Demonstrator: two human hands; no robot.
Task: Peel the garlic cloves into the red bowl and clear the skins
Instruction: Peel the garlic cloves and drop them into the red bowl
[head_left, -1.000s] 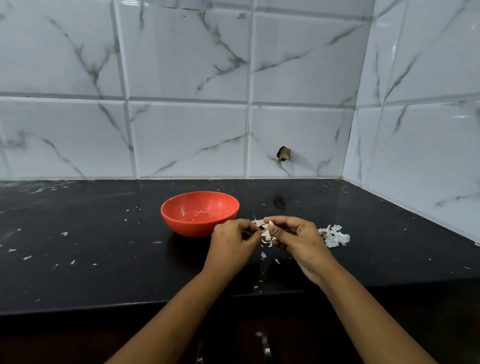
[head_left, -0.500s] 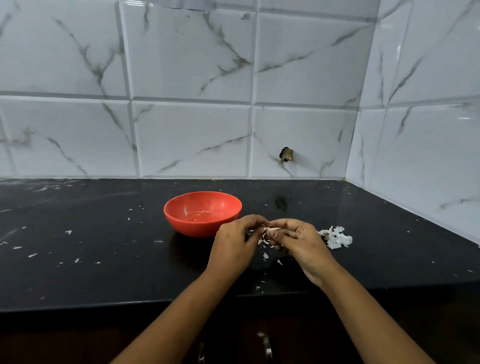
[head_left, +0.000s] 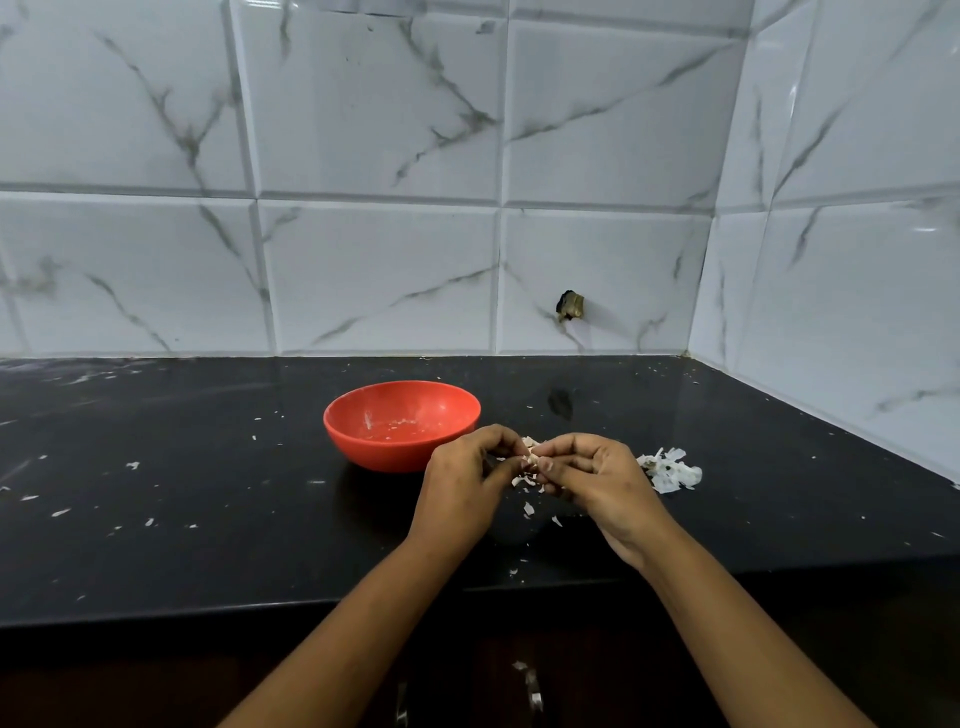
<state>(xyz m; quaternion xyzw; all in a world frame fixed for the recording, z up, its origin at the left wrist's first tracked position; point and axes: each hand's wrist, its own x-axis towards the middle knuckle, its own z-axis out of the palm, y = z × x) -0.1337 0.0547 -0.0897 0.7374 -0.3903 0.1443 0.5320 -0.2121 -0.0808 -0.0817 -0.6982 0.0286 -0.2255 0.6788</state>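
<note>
Red bowl (head_left: 387, 456) is sitting just left of and behind the hands. Left hand (head_left: 467, 480) and right hand (head_left: 597, 475) are both pinching one garlic clove (head_left: 531, 457) between curled fingertips. The left hand is lying nearer the bowl. Skin pile (head_left: 670, 470) is lying rightward.

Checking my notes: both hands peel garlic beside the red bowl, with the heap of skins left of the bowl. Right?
No: the head view shows the heap of skins beyond the right hand, right of the red bowl; the rest holds.
</note>
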